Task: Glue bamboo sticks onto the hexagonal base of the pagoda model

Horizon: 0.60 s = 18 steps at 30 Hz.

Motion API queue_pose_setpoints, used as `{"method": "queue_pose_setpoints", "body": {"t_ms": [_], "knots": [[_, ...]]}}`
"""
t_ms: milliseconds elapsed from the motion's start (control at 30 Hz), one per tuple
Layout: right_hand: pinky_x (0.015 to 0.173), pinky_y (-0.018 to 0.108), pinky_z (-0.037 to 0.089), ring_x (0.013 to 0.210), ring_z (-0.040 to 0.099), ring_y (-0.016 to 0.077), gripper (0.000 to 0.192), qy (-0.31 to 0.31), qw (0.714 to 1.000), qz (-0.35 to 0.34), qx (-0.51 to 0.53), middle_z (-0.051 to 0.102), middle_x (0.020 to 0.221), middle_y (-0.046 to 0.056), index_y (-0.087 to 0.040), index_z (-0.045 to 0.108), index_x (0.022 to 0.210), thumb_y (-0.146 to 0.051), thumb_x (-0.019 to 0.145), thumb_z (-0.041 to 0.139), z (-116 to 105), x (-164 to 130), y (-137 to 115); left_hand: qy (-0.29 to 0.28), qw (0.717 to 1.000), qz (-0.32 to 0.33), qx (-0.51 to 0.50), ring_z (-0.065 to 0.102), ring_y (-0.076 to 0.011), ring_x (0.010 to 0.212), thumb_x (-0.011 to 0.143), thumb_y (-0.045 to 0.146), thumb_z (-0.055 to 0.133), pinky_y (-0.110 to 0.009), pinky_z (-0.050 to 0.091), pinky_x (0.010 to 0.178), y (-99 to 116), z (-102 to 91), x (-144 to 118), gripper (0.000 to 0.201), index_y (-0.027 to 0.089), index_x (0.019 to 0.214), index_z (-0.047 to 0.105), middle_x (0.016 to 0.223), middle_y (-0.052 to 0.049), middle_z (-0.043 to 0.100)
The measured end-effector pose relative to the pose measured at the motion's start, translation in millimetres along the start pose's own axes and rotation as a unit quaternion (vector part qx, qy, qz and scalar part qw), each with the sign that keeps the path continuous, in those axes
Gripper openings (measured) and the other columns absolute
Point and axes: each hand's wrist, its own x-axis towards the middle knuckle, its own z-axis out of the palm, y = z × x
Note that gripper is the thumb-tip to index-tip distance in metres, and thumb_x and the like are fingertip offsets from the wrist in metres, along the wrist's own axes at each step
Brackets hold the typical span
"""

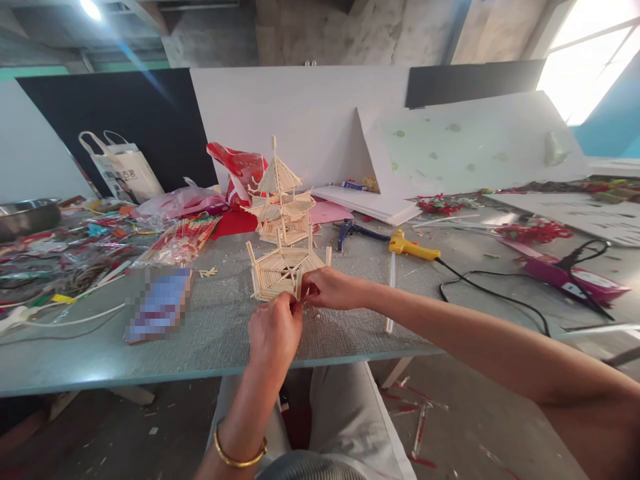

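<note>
Head camera view: the left hand (274,327) and the right hand (333,288) meet at the near side of a stick frame (273,263), the fingertips of both drawn in close together. The right hand's fingers are bent beside a short upright post at the frame's near corner; the left hand is curled, knuckles up, just in front of it. What lies between the fingertips is hidden, so whether either hand is pinching a stick cannot be told. A gold bracelet (240,455) circles the left wrist.

The frame sits on the table (340,340) in front of the person, a many-sided, slatted piece with posts rising from its corners. Just behind it stands a stick tower (280,177) with stacked roofs and a pointed top; whether the two touch cannot be told.

To the right lie a dark blue tool (347,230) and a yellow glue gun (415,248) with a black cord (500,275). A clear rod (391,300) reaches from near the gun towards the table's front edge. Farther right is a purple packet (575,280).

To the left are a few short sticks (207,273), a blurred blue box (159,303) and a plastic-wrapped bundle (175,243). Beyond the tower rests a red bag (237,163); a cloth bag (127,173) leans against a black board (150,107) at the back left.
</note>
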Motion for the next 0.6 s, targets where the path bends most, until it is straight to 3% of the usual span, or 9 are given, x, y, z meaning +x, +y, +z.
{"method": "queue_pose_setpoints", "body": {"t_ms": [600], "knots": [[0.057,0.018,0.038,0.064,0.055,0.0092,0.022,-0.006,1.0,-0.019,-0.001,0.063,0.073,0.001,-0.011,0.065,0.08,-0.005,0.066,0.049,-0.7,-1.0,-0.3,0.001,1.0,-0.006,-0.001,0.064,-0.0205,0.071,0.08,0.036,0.048,-0.026,0.037,0.058,-0.2,-1.4,-3.5,0.02,0.026,0.079,0.066,0.079,-0.003,0.07]]}}
